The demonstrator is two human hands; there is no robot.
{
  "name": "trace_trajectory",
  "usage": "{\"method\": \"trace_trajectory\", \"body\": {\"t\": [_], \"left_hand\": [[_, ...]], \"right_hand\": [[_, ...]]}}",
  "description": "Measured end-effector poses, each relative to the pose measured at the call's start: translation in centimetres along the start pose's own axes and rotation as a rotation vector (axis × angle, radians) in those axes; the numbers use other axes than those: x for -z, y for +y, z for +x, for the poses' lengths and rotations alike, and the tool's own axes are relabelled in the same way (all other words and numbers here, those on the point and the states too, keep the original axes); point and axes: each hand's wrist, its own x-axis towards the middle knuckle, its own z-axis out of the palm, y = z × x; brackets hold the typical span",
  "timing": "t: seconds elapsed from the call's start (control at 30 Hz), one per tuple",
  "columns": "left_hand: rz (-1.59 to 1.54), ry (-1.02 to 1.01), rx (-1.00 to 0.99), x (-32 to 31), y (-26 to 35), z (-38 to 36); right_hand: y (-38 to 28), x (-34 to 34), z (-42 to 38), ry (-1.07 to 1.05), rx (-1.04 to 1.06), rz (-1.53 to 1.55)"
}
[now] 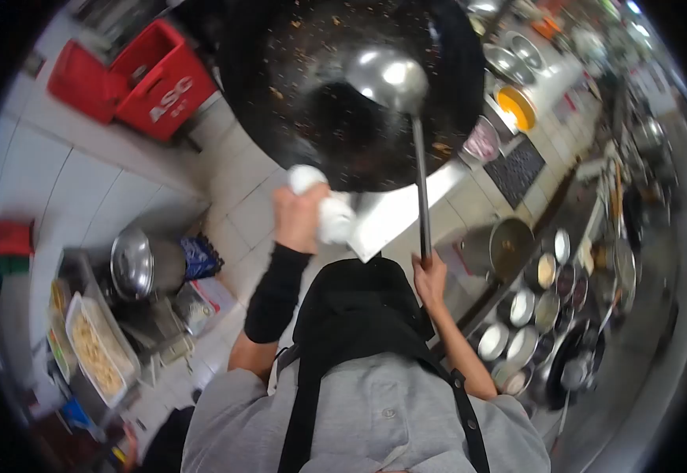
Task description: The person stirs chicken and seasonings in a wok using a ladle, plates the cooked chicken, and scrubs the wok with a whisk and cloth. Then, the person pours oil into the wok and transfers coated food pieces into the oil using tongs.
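Kitchen floor of pale tiles fills the view below me, seen through a strong fisheye, with my grey shirt and black apron straps nearest the lens.

My left hand [298,217] is raised ahead of my chest, forearm in a black sleeve, elbow bent. Its fingers are wrapped tight around a white cloth [324,206] bunched over the wok's handle; the handle itself is hidden under the cloth.

My right hand [430,277] sits lower and to the right, bare forearm angled up, fist closed around the end of a long dark ladle [420,177] handle. The shaft runs almost straight up from the fist, and the shiny bowl of the ladle rests inside the wok.

Wok [351,79]: large, black, held up at the top of the view, with small scraps stuck to its inner surface.

To the right, a counter carries a row of small metal bowls [523,306] and a pot [505,246]. To the left, a metal lid [131,264] and a tray of pale food [95,355]. Farther off, a red crate [154,79] stands on the floor.
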Motion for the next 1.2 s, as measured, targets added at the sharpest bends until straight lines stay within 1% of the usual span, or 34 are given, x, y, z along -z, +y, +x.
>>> {"method": "trace_trajectory", "body": {"t": [0.03, 0.07, 0.1, 0.13, 0.17, 0.23, 0.3, 0.37, 0.4, 0.43, 0.47, 0.5, 0.53, 0.57, 0.6, 0.63, 0.67, 0.7, 0.77, 0.83, 0.9, 0.93, 0.97, 1.0, 1.07, 1.1, 1.13, 1.17, 1.2], "left_hand": [[0.050, 0.001, -0.064, -1.6, -1.8, -1.4], [0.101, 0.005, -0.128, -3.3, -3.7, -2.9], [-0.189, -0.184, 0.029, -4.5, -1.8, -5.2], [-0.080, -0.275, -0.001, -4.9, -2.2, -6.9], [0.022, -0.400, -0.045, -5.6, -2.6, -8.4], [0.062, -0.622, -0.013, -7.8, -3.1, -11.4], [0.039, -0.925, 0.064, -10.4, -4.1, -14.0], [0.014, -1.086, 0.205, -13.7, -5.1, -18.1], [0.038, -1.162, 0.255, -13.7, -5.4, -20.5], [0.061, -1.221, 0.305, -15.0, -5.7, -22.8], [0.142, -1.277, 0.312, -15.6, -4.7, -25.8], [0.122, -1.388, 0.325, -16.3, -5.5, -27.6], [0.170, -1.453, 0.351, -16.7, -4.1, -31.7], [0.216, -1.500, 0.376, -16.7, -2.9, -35.8], [0.220, -1.623, 0.409, -17.4, -3.8, -38.1], [0.258, -1.722, 0.432, -18.4, -5.7, -43.8], [0.232, -1.821, 0.269, -18.4, -7.3, -45.1], [0.193, -1.869, 0.545, -19.4, -9.1, -47.1], [0.338, -1.903, 0.595, -19.3, -11.5, -57.5], [0.426, -1.941, 0.677, -18.9, -14.9, -66.6], [0.462, -2.029, 0.914, -18.2, -18.0, -74.0], [0.445, -2.219, 0.534, -18.4, -24.4, -76.4], [0.424, -2.407, 0.053, -17.9, -25.7, -79.0], [0.359, -2.458, -0.465, -17.4, -26.9, -81.5], [0.373, -2.509, -0.779, -14.4, -27.2, -86.6], [0.581, -2.485, -0.311, -13.2, -31.0, -89.2], [0.734, -2.319, 0.131, -12.0, -34.8, -91.7], [0.956, -1.979, 0.695, -10.7, -36.7, -94.7], [0.748, -2.303, -0.045, -9.5, -37.3, -95.4]], "right_hand": [[0.9, -0.3, -4.1, 0.170, -0.078, 0.025], [0.5, 0.2, -7.3, 0.225, -0.120, 0.088], [-0.8, 1.1, -10.9, 0.290, -0.170, 0.152], [-2.3, 2.1, -14.9, 0.377, -0.237, 0.213], [-3.8, 3.0, -18.3, 0.428, -0.233, 0.217], [-6.0, 5.6, -23.6, 0.625, -0.227, 0.198], [-7.4, 8.6, -28.5, 0.670, -0.244, 0.284], [-10.6, 13.4, -32.9, 0.918, -0.385, 0.218], [-12.9, 14.7, -36.7, 0.970, -0.406, 0.240], [-14.7, 16.2, -39.7, 1.008, -0.418, 0.258], [-16.2, 16.8, -42.5, 1.022, -0.416, 0.284], [-17.1, 17.0, -45.5, 1.114, -0.387, 0.258], [-18.1, 17.2, -48.5, 1.204, -0.358, 0.227], [-19.7, 17.2, -52.0, 1.214, -0.404, 0.322], [-20.6, 16.7, -54.8, 1.273, -0.419, 0.628], [-19.4, 17.7, -60.6, 1.275, -0.392, 0.721], [-21.1, 16.2, -61.9, 1.309, -0.375, 0.763], [-21.6, 15.8, -64.1, 1.321, -0.347, 0.847], [-21.2, 15.4, -70.3, 1.454, -0.307, 0.964], [-20.3, 15.0, -75.2, 1.559, -0.213, 1.111], [-19.7, 14.7, -78.9, 1.657, -0.094, 1.192], [-19.5, 14.4, -80.2, 1.714, -0.067, 1.232], [-19.2, 14.4, -81.5, 1.764, -0.041, 1.273], [-19.0, 14.7, -82.6, 1.811, -0.015, 1.308], [-18.9, 15.7, -84.2, 1.923, -0.156, 1.208], [-18.8, 16.2, -84.9, 1.977, -0.224, 1.148], [-18.6, 16.6, -85.5, 2.021, -0.270, 1.133], [-18.1, 17.0, -86.3, 2.038, -0.342, 1.051], [-17.3, 17.3, -86.9, 2.057, -0.412, 0.971]]}}
